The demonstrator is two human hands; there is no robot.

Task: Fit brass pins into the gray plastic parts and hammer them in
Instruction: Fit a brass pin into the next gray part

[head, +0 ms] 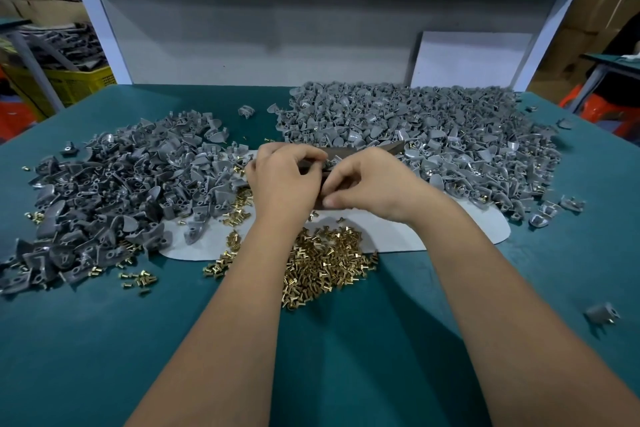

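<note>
A: Status on the hands?

B: Left hand (284, 180) and right hand (370, 185) meet at centre frame, fingers curled. Both grips look clenched on a small gray part (330, 161) held between them, though blur hides the exact pinch, so hedge on that. Can't tell if a pin is in it.

A: Where's the stock?

B: Brass pins (325, 260) piled at 6 o'clock of the hands, just below the wrists, partly on a white mat (398, 232). A few strays lie at 8 o'clock near the bench edge of the left heap.

A: Gray parts?

B: Two heaps on the green bench (346, 357). Left heap (114, 198) at 9 o'clock of the hands, darker looking. Right heap (433, 128) at 1 o'clock, bigger, with some brass showing among its near pieces. One loose gray piece (601, 314) sits well apart at 4 o'clock.

A: Anything under the hands?

B: A dark brown block (367, 151) just behind the fingers, at 12 o'clock, touching the right heap. Mostly hidden.

A: Background?

B: White frame (100, 28) and a yellow crate (79, 81) at 10 o'clock.
</note>
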